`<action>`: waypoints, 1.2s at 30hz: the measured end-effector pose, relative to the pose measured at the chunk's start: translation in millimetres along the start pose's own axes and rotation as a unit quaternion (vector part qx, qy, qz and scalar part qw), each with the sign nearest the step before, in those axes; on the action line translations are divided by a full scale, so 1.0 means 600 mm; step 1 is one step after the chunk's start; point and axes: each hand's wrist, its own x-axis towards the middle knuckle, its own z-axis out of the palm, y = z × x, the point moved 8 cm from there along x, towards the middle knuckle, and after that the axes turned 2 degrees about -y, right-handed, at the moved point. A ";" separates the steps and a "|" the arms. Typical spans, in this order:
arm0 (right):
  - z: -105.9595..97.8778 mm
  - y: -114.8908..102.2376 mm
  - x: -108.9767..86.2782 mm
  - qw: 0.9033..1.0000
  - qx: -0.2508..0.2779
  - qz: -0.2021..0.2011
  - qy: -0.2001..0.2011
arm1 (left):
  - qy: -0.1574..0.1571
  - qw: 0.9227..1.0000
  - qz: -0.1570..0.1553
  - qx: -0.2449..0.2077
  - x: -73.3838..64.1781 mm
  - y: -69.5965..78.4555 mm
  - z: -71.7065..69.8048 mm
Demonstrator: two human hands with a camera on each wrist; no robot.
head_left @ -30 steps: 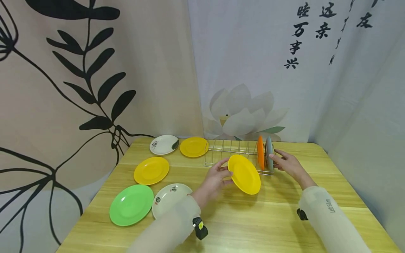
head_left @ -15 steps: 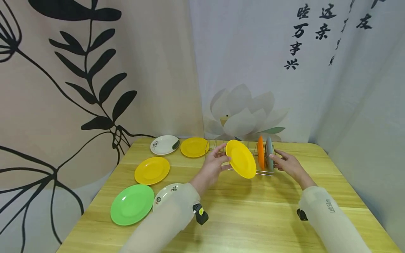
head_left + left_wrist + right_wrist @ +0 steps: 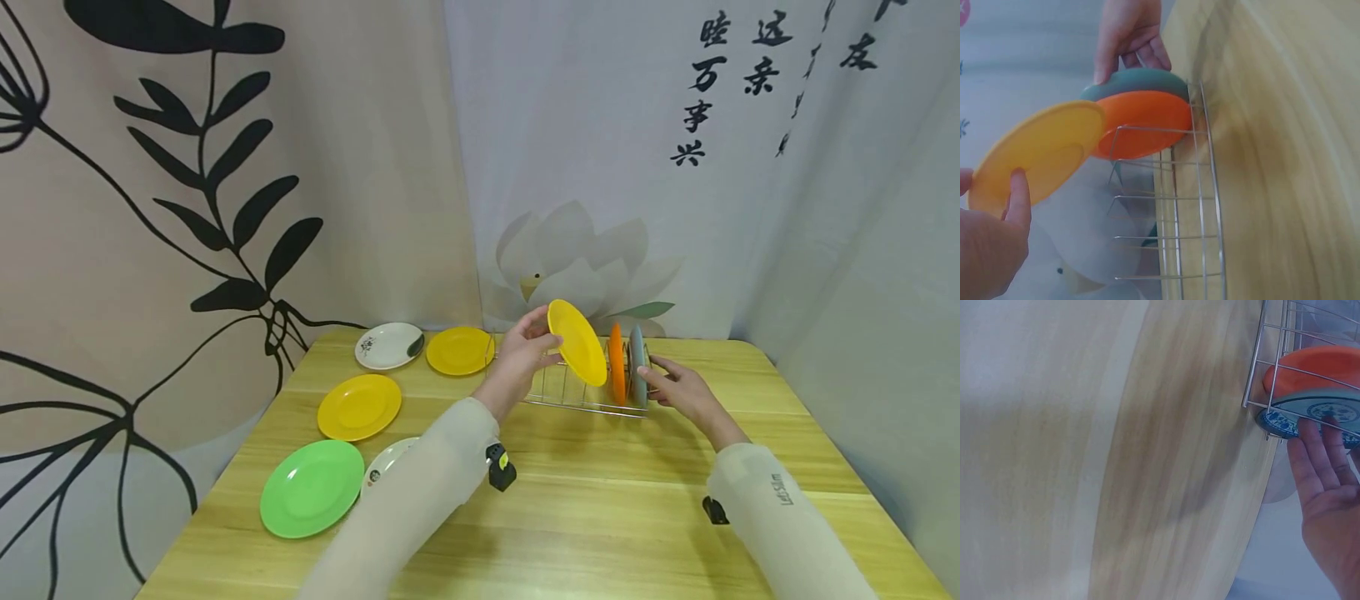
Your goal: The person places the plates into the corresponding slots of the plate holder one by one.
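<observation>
My left hand (image 3: 523, 354) pinches a yellow plate (image 3: 577, 342) by its rim, tilted over the wire dish rack (image 3: 573, 406). In the left wrist view, one finger lies against the face of the yellow plate (image 3: 1047, 147). An orange plate (image 3: 617, 363) and a grey-blue plate (image 3: 638, 365) stand upright at the rack's right end. My right hand (image 3: 684, 392) rests against the grey-blue plate from the right, thumb at its rim. The right wrist view shows its extended fingers (image 3: 1313, 456) touching this patterned plate (image 3: 1325, 407).
On the table's left lie a green plate (image 3: 312, 489), two yellow plates (image 3: 360, 407) and two white patterned plates (image 3: 389, 346). My left sleeve (image 3: 420, 492) partly hides the nearer white one. A printed curtain (image 3: 375, 167) hangs behind the wooden table (image 3: 600, 533).
My left hand has moved up and away from me with the yellow plate, from in front of the rack to above it. The right hand stays at the grey-blue plate.
</observation>
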 end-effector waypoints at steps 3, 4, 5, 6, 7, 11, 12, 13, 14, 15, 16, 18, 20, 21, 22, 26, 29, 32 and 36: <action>-0.001 0.001 0.000 1.000 0.000 -0.001 0.002 | 0.007 1.000 0.003 0.001 0.014 0.001 0.010; -0.001 0.001 0.000 1.000 0.000 -0.001 0.001 | 0.010 1.000 0.003 0.002 0.018 0.001 0.013; -0.001 0.001 0.000 1.000 -0.001 -0.001 0.002 | 0.011 1.000 0.005 0.004 0.022 0.001 0.016; -0.001 0.001 -0.001 1.000 -0.002 -0.002 0.002 | 0.011 1.000 0.007 0.006 0.026 0.001 0.019; -0.001 0.001 -0.001 1.000 -0.002 -0.003 0.002 | 0.010 1.000 0.010 0.008 0.029 0.002 0.022; -0.002 0.000 -0.001 1.000 -0.001 -0.004 0.002 | 0.005 1.000 0.016 0.015 0.040 0.000 0.032; -0.002 0.000 0.000 1.000 -0.001 -0.004 0.002 | 0.003 1.000 0.016 0.017 0.043 -0.001 0.034; -0.003 0.001 0.000 1.000 0.000 -0.004 0.002 | 0.004 1.000 0.016 0.020 0.046 -0.002 0.036; -0.003 0.001 0.000 1.000 0.001 -0.004 0.002 | 0.004 1.000 0.016 0.024 0.048 -0.004 0.037; -0.003 0.002 0.001 1.000 0.001 -0.004 0.002 | 0.005 0.999 0.017 0.029 0.051 -0.006 0.039; -0.004 0.002 0.001 1.000 0.001 -0.004 0.003 | 0.005 0.999 0.019 0.032 0.054 -0.008 0.040; -0.005 0.003 0.001 1.000 0.001 -0.004 0.003 | 0.007 0.999 0.021 0.041 0.060 -0.013 0.043; -0.005 0.004 0.001 1.000 0.003 -0.004 0.003 | 0.008 0.998 0.023 0.051 0.065 -0.018 0.046; -0.005 0.004 0.001 1.000 0.004 -0.004 0.003 | 0.009 0.998 0.024 0.055 0.067 -0.021 0.047; -0.005 0.004 0.001 1.000 0.004 -0.004 0.003 | 0.010 0.998 0.024 0.059 0.070 -0.025 0.048; -0.004 0.003 0.002 1.000 0.005 -0.005 0.003 | 0.016 0.997 0.024 0.071 0.078 -0.040 0.050; -0.002 0.002 0.001 1.000 0.008 -0.005 0.002 | 0.017 0.996 0.028 0.079 0.083 -0.049 0.053; -0.001 0.003 0.000 1.000 0.010 -0.003 0.003 | 0.021 0.995 0.025 0.094 0.085 -0.059 0.059; -0.001 0.003 0.002 1.000 0.010 -0.002 0.002 | 0.032 0.994 0.015 0.108 0.085 -0.071 0.066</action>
